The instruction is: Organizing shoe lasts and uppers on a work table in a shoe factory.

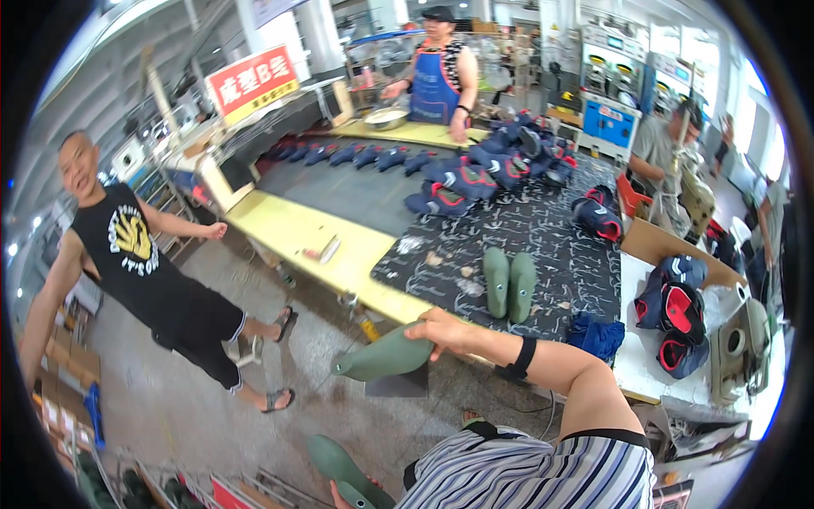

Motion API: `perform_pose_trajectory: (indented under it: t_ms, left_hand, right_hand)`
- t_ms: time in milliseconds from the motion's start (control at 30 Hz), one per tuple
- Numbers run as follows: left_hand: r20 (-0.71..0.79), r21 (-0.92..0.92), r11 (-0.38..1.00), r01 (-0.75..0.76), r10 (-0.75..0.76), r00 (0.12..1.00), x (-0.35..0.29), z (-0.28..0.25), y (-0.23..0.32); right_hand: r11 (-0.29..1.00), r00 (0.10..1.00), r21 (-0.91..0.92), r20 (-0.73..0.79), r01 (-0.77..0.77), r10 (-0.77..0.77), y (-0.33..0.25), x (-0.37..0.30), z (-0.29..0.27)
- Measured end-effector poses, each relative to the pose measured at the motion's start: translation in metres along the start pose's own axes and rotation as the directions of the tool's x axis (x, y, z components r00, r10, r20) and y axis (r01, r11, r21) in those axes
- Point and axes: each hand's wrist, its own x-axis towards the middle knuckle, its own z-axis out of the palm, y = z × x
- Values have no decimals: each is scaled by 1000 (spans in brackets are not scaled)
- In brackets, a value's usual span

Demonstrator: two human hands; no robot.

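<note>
My right hand point(444, 332) grips a green shoe last point(386, 356) by its thick end, just off the front edge of the table, with the toe pointing left. At the lower edge, my left hand point(341, 499) is only partly in view, its fingers closed on another green shoe last point(343, 468). On the black patterned mat point(543, 254) beyond my right hand, a pair of green shoe lasts point(510, 287) lies side by side. My right wrist wears a black band point(523, 358).
A pile of navy and red shoe uppers point(509, 161) covers the mat's far part; several more line the conveyor belt point(331, 191). One person in black point(140, 246) stands left, another in a blue apron point(437, 81) behind the table. A box point(678, 246) and shoes point(678, 314) stand right.
</note>
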Motion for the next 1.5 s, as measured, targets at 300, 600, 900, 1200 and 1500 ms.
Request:
perform_pose_trajectory:
  t_ms: [300, 600, 900, 1200, 1500]
  left_hand:
    - [210, 12, 987, 158, -157, 965, 81, 132, 8]
    - [443, 34, 942, 334, -313, 840, 158, 258, 33]
    - [535, 52, 808, 587, -519, 667, 190, 342, 44]
    - [505, 143, 766, 627, -601, 619, 202, 435, 67]
    - [703, 291, 852, 435, -499, 507, 201, 492, 65]
  right_hand:
    - [887, 936, 461, -329, 41, 128, 44, -21, -173]
    - [630, 724, 657, -658, 415, 209, 100, -41, -304]
    - [381, 444, 398, -895, 835, -37, 111, 20, -521]
    - [939, 950, 305, -306, 158, -60, 74, 48, -366]
    - [940, 982, 340, 179, -6, -59, 77, -9, -236]
